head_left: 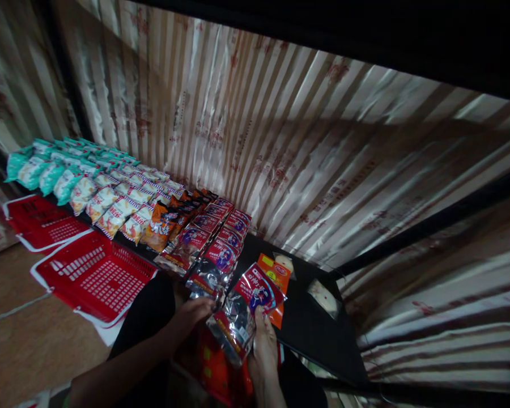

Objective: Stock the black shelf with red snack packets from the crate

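Note:
My right hand [264, 340] grips a red and silver snack packet [246, 309] by its right edge, thumb on the front. The packet is tilted and partly covers an orange packet [277, 275] on the black shelf. My left hand [199, 310] is closed at the lower edge of the front packet [212, 269] in a row of the same red and silver packets; its fingertips are partly hidden. Another row of these packets [189, 243] lies just to the left. Below the held packet, an orange-red container or bag [215, 368] shows dimly between my legs.
Orange-black bags [158, 226], white striped bags [123, 218] and teal bags [51, 175] fill the shelf leftward. Two clear packs with pale contents [323, 297] lie on the black shelf [318, 340] at right. Red baskets [96, 275] stand at left. A striped curtain [280, 147] hangs behind.

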`<state>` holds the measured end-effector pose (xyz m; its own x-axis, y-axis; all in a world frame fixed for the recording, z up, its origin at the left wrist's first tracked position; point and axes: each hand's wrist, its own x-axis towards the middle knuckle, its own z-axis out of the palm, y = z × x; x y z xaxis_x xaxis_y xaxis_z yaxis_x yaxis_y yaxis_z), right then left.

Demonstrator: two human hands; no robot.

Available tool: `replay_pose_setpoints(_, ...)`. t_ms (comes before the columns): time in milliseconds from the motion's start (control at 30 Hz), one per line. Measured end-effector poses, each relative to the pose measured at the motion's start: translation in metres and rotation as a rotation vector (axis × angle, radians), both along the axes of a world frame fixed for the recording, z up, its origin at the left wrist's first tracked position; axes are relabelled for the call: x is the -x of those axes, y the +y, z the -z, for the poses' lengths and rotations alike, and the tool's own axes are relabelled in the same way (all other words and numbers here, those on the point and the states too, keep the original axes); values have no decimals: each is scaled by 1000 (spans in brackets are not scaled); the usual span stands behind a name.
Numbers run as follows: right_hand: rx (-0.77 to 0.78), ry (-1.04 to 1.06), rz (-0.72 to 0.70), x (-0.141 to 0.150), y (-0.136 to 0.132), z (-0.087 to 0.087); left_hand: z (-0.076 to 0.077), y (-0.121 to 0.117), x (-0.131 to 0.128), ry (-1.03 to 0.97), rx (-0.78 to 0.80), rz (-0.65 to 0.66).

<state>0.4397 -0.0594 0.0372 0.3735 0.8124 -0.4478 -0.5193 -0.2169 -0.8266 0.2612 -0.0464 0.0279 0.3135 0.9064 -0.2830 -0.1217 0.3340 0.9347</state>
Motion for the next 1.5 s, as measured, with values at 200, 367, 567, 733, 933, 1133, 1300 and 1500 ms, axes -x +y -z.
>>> replay_pose_setpoints(200, -19, -10, 24, -7, 21, -2, 27, -14, 6, 68, 26, -15)
replay_pose_setpoints(367, -95, -101, -29, 0, 43, -3, 36, -19, 8, 140, -104, -71)
replay_pose_setpoints(567, -106, -212, -74, 20, 72, -4, 22, -18, 13, 222, -291, -135)
replay_pose_setpoints(733, -131, -298, -83, 34, 90, -2, 16, -17, 15, 261, -360, -149)
replay_pose_setpoints(933, -145, -394, -138, 38, 103, 8, 18, -19, 16, 352, -514, -156)
replay_pose_setpoints(1133, -167, -501, -154, 39, 110, 24, -2, -4, 11, 676, -918, -186)
replay_pose_setpoints(1300, -180, -608, -159, 38, 113, 26, -1, 7, 3, 990, -1068, -263)
replay_pose_setpoints(1500, -199, -578, -212, 36, 114, 23, 2, 3, 8, 973, -1168, -306)
